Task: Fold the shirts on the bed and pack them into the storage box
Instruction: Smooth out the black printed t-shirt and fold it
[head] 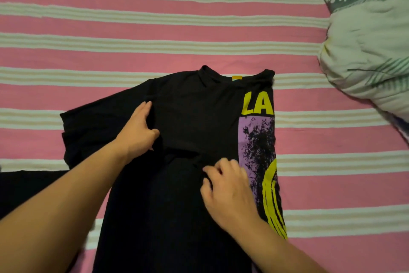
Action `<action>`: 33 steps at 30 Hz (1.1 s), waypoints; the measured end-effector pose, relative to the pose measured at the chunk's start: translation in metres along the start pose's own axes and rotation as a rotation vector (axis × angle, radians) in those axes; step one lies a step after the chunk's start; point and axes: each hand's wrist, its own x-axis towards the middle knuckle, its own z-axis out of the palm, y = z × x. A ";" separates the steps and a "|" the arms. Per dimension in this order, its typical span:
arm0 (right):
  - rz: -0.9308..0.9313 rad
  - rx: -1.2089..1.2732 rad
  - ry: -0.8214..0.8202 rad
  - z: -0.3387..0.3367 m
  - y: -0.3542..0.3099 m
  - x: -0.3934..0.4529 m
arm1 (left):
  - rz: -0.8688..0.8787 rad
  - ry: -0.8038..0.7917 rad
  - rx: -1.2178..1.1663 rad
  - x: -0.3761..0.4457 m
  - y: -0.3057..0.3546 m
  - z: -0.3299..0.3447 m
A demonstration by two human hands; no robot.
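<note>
From the head view, the black shirt [194, 118] lies spread on the pink-striped bed [155, 36], collar toward the far edge, its long axis running back toward the person. Its right side is already folded in. The left hand [138, 128] lies on the cloth by the left sleeve [88, 131], fingers loosely bent — whether it pinches fabric I cannot tell. The right hand [225, 186] pinches a fold mid-shirt. The unfolded sleeve lies nearest the left hand. A rumpled quilt [367, 56] sits at the right edge.

pink striped bedsheet [155, 29], floral pillow [365, 36]
</note>
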 end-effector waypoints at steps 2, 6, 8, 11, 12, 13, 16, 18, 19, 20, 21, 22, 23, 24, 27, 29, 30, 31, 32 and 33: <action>-0.074 -0.009 -0.067 -0.005 0.024 0.020 | -0.004 0.015 -0.116 0.000 0.004 0.002; -0.166 -0.116 -0.302 0.002 0.052 0.042 | -0.135 0.104 -0.763 -0.020 0.014 0.010; -0.157 -0.119 -0.306 0.004 0.054 0.044 | -0.275 0.241 -0.846 -0.036 0.004 0.024; -0.166 -0.125 -0.297 0.005 0.051 0.043 | -0.364 0.326 -0.680 -0.064 -0.013 0.047; -0.171 -0.132 -0.291 0.005 0.051 0.043 | -0.346 0.323 -0.567 -0.068 -0.016 0.051; -0.169 -0.137 -0.289 0.005 0.050 0.043 | -0.304 0.328 -0.478 -0.069 -0.015 0.054; -0.163 -0.144 -0.309 0.004 0.050 0.044 | -0.140 0.304 -0.282 -0.063 -0.008 0.057; -0.169 -0.151 -0.319 0.003 0.051 0.046 | -0.097 0.263 -0.153 -0.058 -0.006 0.050; -0.170 -0.157 -0.329 0.002 0.051 0.046 | -0.099 0.239 -0.100 -0.056 -0.006 0.040; -0.171 -0.165 -0.336 0.002 0.051 0.046 | -0.120 0.206 -0.068 -0.053 -0.008 0.028; -0.171 -0.173 -0.339 0.002 0.051 0.046 | -0.174 0.149 -0.062 -0.050 -0.009 0.014; -0.171 -0.180 -0.337 0.002 0.051 0.045 | -0.238 0.072 -0.078 -0.046 -0.009 0.002; -0.173 -0.185 -0.335 0.002 0.050 0.045 | -0.301 -0.022 -0.085 -0.042 -0.009 -0.007; -0.181 -0.185 -0.340 0.000 0.048 0.045 | -0.335 -0.101 -0.043 -0.039 -0.011 -0.011; -0.210 -0.189 -0.386 -0.008 0.045 0.046 | -0.323 -0.067 0.201 -0.033 -0.013 -0.007; -0.242 -0.179 -0.330 -0.017 0.044 0.044 | -0.173 0.142 0.302 -0.024 -0.005 -0.001; -0.269 -0.198 -0.278 -0.019 0.045 0.041 | -0.092 0.234 0.340 -0.018 0.002 0.000; -0.289 -0.232 -0.226 -0.020 0.046 0.039 | -0.036 0.283 0.342 -0.010 0.009 0.001; -0.283 -0.262 -0.179 -0.019 0.049 0.037 | -0.002 0.286 0.339 0.001 0.015 0.003; -0.233 -0.276 -0.133 -0.017 0.054 0.037 | 0.006 0.244 0.351 0.011 0.017 0.004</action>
